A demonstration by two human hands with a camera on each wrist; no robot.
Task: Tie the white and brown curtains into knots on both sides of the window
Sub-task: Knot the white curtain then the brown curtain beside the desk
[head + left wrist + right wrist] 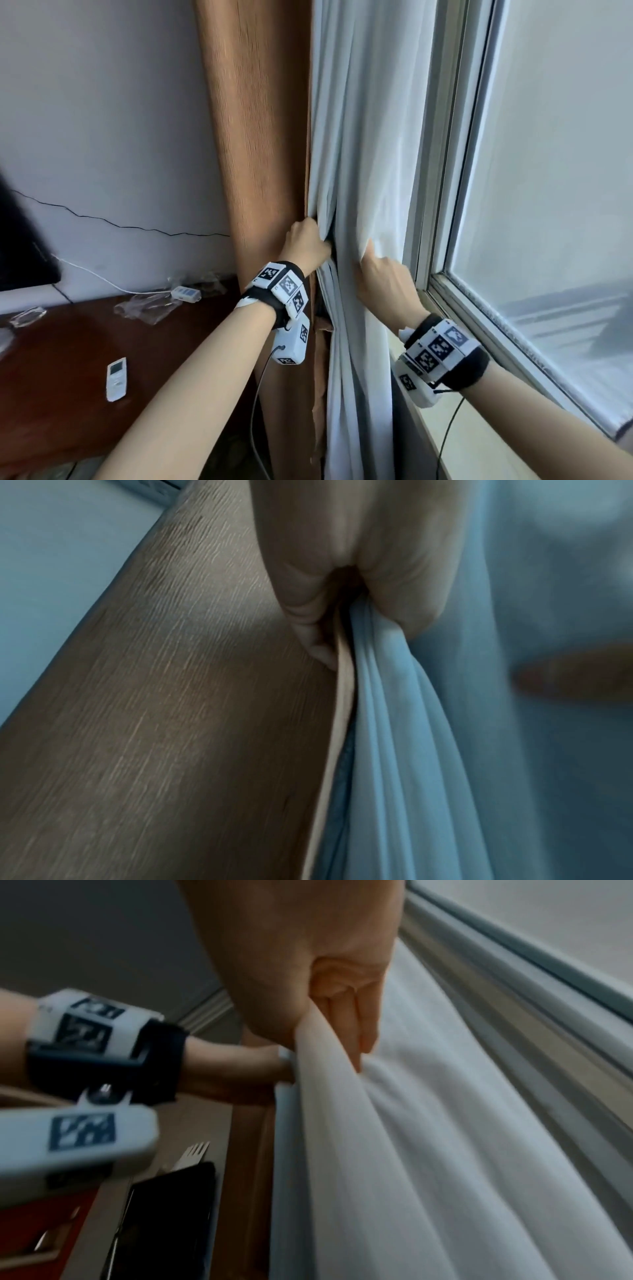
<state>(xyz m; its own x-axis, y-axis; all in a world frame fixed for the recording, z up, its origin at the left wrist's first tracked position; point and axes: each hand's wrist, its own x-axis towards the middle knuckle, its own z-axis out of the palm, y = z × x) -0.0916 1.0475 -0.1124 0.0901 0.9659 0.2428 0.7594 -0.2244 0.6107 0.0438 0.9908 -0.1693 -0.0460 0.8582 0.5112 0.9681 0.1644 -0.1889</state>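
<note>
I am gathering the thin white fabric curtain (pixel 363 171): my left hand (pixel 306 241) pinches its folds, my right hand (pixel 385 279) grips alongside. The ribbed brown curtain (pixel 257 137) beside my left hand probably needs bunching in before knotting.

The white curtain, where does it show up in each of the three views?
Head: white curtain at centre, both hands gripping it.
Left wrist: right half, beside the brown curtain.
Right wrist: centre-right.
Shared landmark: the brown curtain, bordering its left edge.
</note>
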